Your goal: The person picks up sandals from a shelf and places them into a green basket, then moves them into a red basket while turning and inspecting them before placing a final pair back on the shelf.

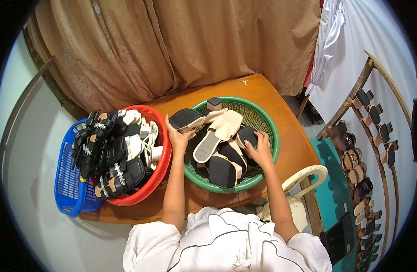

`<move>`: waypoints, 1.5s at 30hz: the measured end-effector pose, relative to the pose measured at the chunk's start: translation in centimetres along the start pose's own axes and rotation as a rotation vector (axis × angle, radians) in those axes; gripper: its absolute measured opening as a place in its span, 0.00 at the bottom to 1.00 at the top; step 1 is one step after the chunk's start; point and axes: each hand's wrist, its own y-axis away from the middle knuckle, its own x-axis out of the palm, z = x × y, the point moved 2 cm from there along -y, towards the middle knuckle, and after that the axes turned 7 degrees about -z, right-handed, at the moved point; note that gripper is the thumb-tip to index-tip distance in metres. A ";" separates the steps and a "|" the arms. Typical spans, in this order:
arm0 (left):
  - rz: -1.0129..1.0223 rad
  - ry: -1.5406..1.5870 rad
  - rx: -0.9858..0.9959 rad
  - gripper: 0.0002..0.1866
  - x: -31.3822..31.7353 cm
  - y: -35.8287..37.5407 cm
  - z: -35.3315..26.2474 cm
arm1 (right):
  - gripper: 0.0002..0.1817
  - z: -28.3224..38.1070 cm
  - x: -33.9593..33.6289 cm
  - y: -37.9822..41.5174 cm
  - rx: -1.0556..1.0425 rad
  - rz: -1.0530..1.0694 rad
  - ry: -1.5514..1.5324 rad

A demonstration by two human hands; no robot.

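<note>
- Our shirt (229,247), below the green basket (275,140).
- Left rim: left hand (178,139), fingers clamped on a slipper (186,119).
- Inside: right hand (261,153) touching another (246,134); can't tell if fingers grip.
- Likely we're taking hold; lifting needs firm grips.

On the bench (287,124), a tub (161,174) sits left, a basket (276,140) mid, both holding sandals (222,172). Behind it hangs a curtain (235,41); right stands a rack (358,79).
</note>
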 end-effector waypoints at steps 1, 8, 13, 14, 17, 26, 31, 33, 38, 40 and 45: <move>-0.021 -0.043 0.030 0.54 -0.1 0.1 -0.2 | 0.28 -0.1 0.1 0.0 -0.001 -0.001 -0.005; -0.055 0.174 0.218 0.49 0.4 1.1 -1.6 | 0.30 -0.8 0.4 0.0 -0.045 -0.005 -0.001; -0.035 0.224 0.208 0.49 0.5 1.0 -1.5 | 0.29 -0.6 0.5 0.0 -0.033 -0.038 0.092; -0.034 0.251 0.210 0.49 0.4 0.9 -1.4 | 0.28 -0.2 0.5 -0.1 -0.039 -0.054 0.155; -0.056 0.240 0.242 0.49 0.5 1.0 -1.3 | 0.27 2.2 0.3 -1.6 -0.179 -0.079 0.340; -0.039 0.302 0.175 0.47 0.5 1.2 -0.6 | 0.31 8.3 7.7 -8.0 -0.552 0.318 -0.011; -0.058 0.252 0.200 0.48 0.7 1.2 -0.5 | 0.40 9.4 11.3 -10.6 -0.549 0.450 0.053; -0.070 0.254 0.208 0.48 0.7 1.2 -0.2 | 0.38 9.9 12.2 -10.9 -0.490 0.469 0.032; -0.093 0.315 0.205 0.47 0.8 1.2 -0.5 | 0.29 9.7 13.3 -10.5 -0.516 0.306 -0.046; -0.136 0.321 0.235 0.47 0.9 1.4 -0.7 | 0.27 10.1 12.8 -10.3 -0.603 0.251 -0.013; -0.189 0.343 0.349 0.47 1.1 1.9 -0.5 | 0.24 10.0 12.6 -10.3 -0.708 0.201 -0.016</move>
